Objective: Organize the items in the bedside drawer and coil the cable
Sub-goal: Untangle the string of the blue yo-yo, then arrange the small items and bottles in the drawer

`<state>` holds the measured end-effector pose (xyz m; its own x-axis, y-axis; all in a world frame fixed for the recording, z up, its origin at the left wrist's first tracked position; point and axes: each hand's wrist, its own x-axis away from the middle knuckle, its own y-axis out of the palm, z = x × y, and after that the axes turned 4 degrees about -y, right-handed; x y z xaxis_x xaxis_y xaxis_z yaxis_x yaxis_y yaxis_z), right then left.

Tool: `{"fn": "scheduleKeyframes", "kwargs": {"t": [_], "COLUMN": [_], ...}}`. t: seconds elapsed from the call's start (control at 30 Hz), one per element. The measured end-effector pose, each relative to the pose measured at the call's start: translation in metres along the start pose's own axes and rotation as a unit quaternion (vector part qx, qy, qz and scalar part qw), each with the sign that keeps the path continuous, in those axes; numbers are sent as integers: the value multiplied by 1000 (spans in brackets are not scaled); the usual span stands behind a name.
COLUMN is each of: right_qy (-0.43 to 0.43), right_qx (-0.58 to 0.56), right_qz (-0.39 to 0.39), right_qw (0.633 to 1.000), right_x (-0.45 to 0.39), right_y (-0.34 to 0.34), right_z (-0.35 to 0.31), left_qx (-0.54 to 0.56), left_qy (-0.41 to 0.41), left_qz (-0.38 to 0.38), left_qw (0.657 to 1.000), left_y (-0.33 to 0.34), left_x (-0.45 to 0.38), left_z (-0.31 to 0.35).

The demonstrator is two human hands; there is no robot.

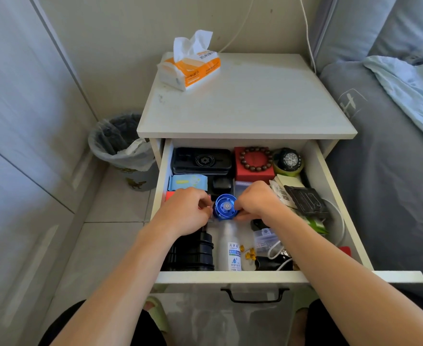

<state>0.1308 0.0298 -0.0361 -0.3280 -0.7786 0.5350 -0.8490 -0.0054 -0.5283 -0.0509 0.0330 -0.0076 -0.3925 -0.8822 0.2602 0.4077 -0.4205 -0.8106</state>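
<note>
Sitting at nine o'clock of the open drawer (317, 176), outside it on the floor: a lined waste bin (120, 146); resting at eleven o'clock on the nightstand top (250, 106): an orange tissue pack (193, 68).

Lying along the drawer's back row, left to right, apparently already sorted: a black case (201, 159), a red box (254, 168) carrying a wooden bead bracelet (255, 158), a black wristwatch (289, 159) at one o'clock.

Curling in from nine o'clock, left hand (185, 211) pinching the left rim of a blue round device (225, 207), fingertips clenched on it; gripping from three o'clock, right hand (256, 202) grasping the opposite rim; likely holding from both sides to steady or lift it for placing.

Sitting at drawer centre, that device facing its flat round face straight up at the camera; no long axis to speak of, being circular.

Lying just below at six o'clock: a white spray bottle (231, 250), long axis running twelve to six, nozzle toward twelve; standing at seven o'clock: a black ribbed object (193, 253).

Trailing at five o'clock by the front wall: a white cable (275, 250), looped loosely, not yet coiled, ends hidden; lying at three o'clock: a black pouch (305, 199) over paper slips.
</note>
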Motion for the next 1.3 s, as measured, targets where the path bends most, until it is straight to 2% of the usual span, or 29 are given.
{"fn": "scheduleKeyframes", "kwargs": {"t": [0.2,0.43,0.57,0.67,0.77,0.83,0.97,1.17,1.3], "right_qy": [-37,-43,-77,-144,-243,-273,-282,-282,-275], "right_qx": [68,53,53,134,146,160,185,150,132], "right_qz": [15,5,-25,3,37,28,11,95,113], "right_qw": [997,998,995,980,958,948,941,943,946], "right_x": [-9,-15,-2,17,50,71,93,100,102], "right_y": [9,10,2,-17,-46,-63,-81,-100,-113], "right_z": [1,0,3,6,20,33,61,91,98], "left_qx": [-21,-42,-101,-137,-71,-22,18,29,91], "left_qy": [-1,14,73,62,71,87,115,137,103], "left_qz": [6,-4,-53,-61,-13,12,23,12,25], "left_qw": [1000,999,991,987,995,996,993,990,990], "left_y": [0,5,16,17,14,12,21,42,44], "left_x": [1,0,-1,-4,-1,3,19,36,40], "left_z": [2,4,8,6,12,18,30,55,62]}}
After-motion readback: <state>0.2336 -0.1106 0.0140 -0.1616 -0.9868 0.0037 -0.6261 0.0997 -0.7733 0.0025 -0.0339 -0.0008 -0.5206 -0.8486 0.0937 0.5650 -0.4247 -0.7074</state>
